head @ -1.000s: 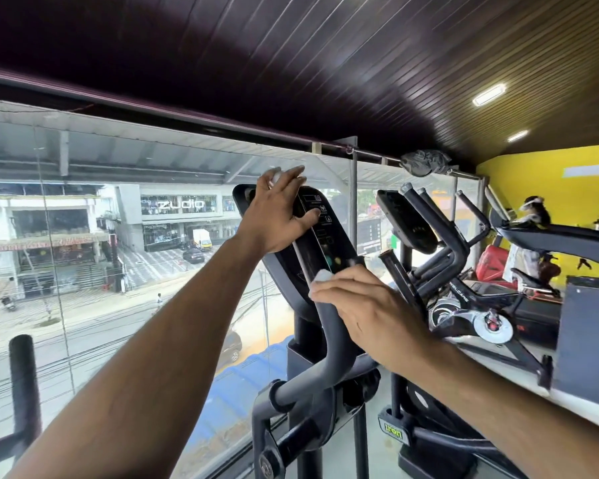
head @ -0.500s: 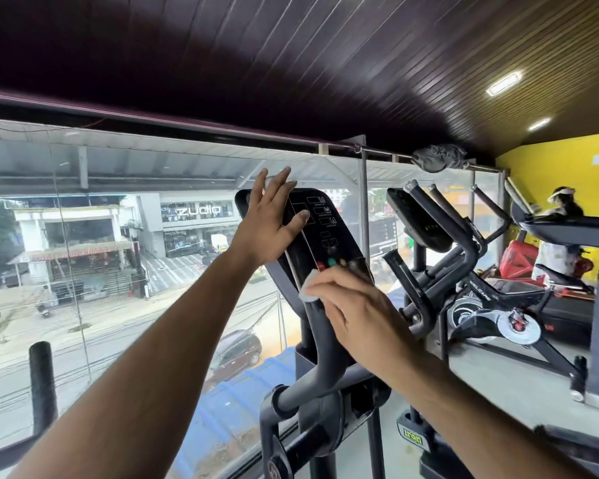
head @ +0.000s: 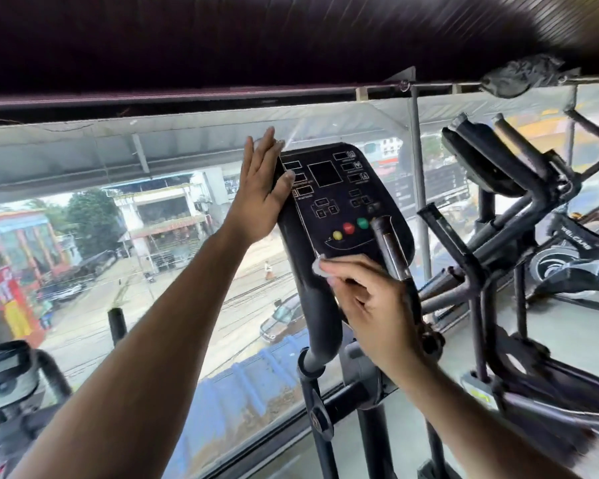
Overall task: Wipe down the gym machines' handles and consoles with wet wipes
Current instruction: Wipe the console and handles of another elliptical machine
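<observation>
Console-wiping is the step in hand: the right hand (head: pixel 374 305) pinches a white wipe (head: pixel 320 267) in curled fingers and presses it on the lower edge of the console (head: pixel 339 202), just under the coloured buttons (head: pixel 349 228). The left hand (head: pixel 260 195) lies flat, fingers straight, bracing the console's left edge. Next, I'd judge, the wipe needs sweeping up across the buttons and display; how much wipe is bunched in the palm is hard to tell.

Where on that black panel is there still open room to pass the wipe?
The upper middle of the console lies open, between the left hand flat on its left edge and the right hand pinching the wipe at its lower edge. Lower right is crowded: a handle bar crosses beside the coloured buttons.
</observation>
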A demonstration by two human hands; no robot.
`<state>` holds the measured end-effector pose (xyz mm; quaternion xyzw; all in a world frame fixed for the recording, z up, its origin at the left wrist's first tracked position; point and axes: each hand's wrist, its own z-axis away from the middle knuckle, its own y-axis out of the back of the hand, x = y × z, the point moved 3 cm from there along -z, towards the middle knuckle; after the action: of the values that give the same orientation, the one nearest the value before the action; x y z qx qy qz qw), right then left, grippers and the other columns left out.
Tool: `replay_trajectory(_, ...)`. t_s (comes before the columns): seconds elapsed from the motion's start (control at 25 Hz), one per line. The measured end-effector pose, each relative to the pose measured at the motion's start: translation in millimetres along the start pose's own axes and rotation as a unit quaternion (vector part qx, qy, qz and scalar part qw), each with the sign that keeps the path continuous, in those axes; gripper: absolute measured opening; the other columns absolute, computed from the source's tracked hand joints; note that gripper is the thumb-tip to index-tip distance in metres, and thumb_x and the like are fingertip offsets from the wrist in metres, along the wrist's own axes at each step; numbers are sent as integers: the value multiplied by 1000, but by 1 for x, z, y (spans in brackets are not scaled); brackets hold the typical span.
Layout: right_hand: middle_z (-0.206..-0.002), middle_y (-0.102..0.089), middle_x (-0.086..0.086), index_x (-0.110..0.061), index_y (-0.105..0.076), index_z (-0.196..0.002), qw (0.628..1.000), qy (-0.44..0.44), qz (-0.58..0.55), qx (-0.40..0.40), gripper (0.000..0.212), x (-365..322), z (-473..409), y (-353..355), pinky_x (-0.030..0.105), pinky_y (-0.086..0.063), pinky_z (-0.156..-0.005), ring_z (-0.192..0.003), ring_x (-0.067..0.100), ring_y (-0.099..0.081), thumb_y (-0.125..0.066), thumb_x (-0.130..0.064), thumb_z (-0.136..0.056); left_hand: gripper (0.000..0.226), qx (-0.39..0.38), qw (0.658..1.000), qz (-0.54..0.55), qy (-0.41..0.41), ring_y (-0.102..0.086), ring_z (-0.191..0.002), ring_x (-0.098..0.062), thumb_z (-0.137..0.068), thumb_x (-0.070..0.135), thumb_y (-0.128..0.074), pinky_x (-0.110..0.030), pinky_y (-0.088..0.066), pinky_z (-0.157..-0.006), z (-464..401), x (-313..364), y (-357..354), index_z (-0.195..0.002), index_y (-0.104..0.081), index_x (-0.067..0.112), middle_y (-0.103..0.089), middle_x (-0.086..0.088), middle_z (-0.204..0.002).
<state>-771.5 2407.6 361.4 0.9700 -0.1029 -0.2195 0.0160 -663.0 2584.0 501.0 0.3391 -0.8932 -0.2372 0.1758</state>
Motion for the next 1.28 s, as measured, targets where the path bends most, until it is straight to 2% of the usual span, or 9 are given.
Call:
replay_trajectory(0.16, -112, -72, -6, -9, -75, -107, 998, 19, -65, 12, 22, 17, 53, 7, 40, -59, -87, -108, 21, -71, -60, 5, -98, 65, -3, 1000, -9, 21, 9, -160, -30, -109, 40, -36, -44, 1, -131, 6, 4, -1, -162, -25, 5, -4, -8, -174)
replay_trajectory(0.28, -106, -75, -8, -25, -76, -103, 982, -63, -176, -33, 21, 38, 55, 17, 31, -60, -83, -102, 16, -73, -63, -10, -97, 58, -14, 999, -31, 40, 9, -159, -21, -112, 24, -39, -53, 1, -130, 7, 10, -1, -162, -22, 2, -1, -12, -174)
replay_trajectory(0.36, -98, -78, -6, -32, -77, -98, 954, -153, -256, -9, 14, 52, 32, 12, 28, -59, -79, -93, 12, -75, -69, -21, -95, 59, -29, 997, -49, 55, 9, -158, -15, -111, 22, -40, -51, 2, -130, 7, 14, -1, -163, -20, 2, 1, -12, -174)
replay_trajectory(0.48, -93, -79, -5, -23, -75, -100, 911, -211, -355, 13, 15, 54, -3, -11, 27, -59, -77, -90, 13, -76, -69, -9, -96, 60, -44, 994, -56, 87, 9, -161, -22, -112, 27, -37, -40, 1, -131, 8, 24, 0, -164, -18, 6, 3, -9, -174)
replay_trajectory(0.6, -95, -78, -8, -17, -74, -101, 911, -196, -362, -10, 22, 43, 12, -18, 19, -54, -80, -94, 8, -74, -66, 3, -96, 56, -50, 990, -76, 113, 8, -161, -20, -113, 27, -29, -25, 3, -128, 9, 33, 0, -165, -17, 7, 3, -7, -175)
replay_trajectory(0.76, -92, -79, 5, -6, -76, -100, 848, -278, -441, -93, 10, 67, 28, -7, 20, -55, -73, -89, 17, -76, -73, -6, -91, 54, -51, 989, -107, 91, 5, -161, -24, -113, 17, -29, -34, 1, -131, 9, 34, -1, -163, -17, 0, 1, -15, -174)
replay_trajectory(0.96, -106, -76, 14, 0, -74, -108, 790, -342, -509, -6, 15, 81, -39, -41, 34, -61, -89, -101, 25, -75, -68, -7, -96, 53, -55, 981, -157, 101, 1, -161, -18, -114, 23, -26, -43, -3, -132, 8, 37, 1, -164, -19, 9, -3, -5, -174)
replay_trajectory(1.12, -103, -78, 5, -9, -76, -106, 767, -349, -538, -15, 22, 63, -41, -54, 29, -59, -86, -99, 20, -75, -77, -25, -90, 51, -82, 937, -337, 25, -23, -152, -16, -108, 38, -44, -37, -21, -122, -9, 34, 28, -154, -43, 17, -30, -7, -163)
replay_trajectory(1.28, -96, -76, 12, -4, -76, -94, 742, -363, -562, -55, 11, 73, -14, -48, 32, -58, -86, -94, 25, -74, -77, -10, -86, 53, -137, 933, -333, 19, -30, -145, -18, -106, 45, -46, -36, -27, -115, -34, 25, 33, -153, -45, 20, -31, -5, -161)
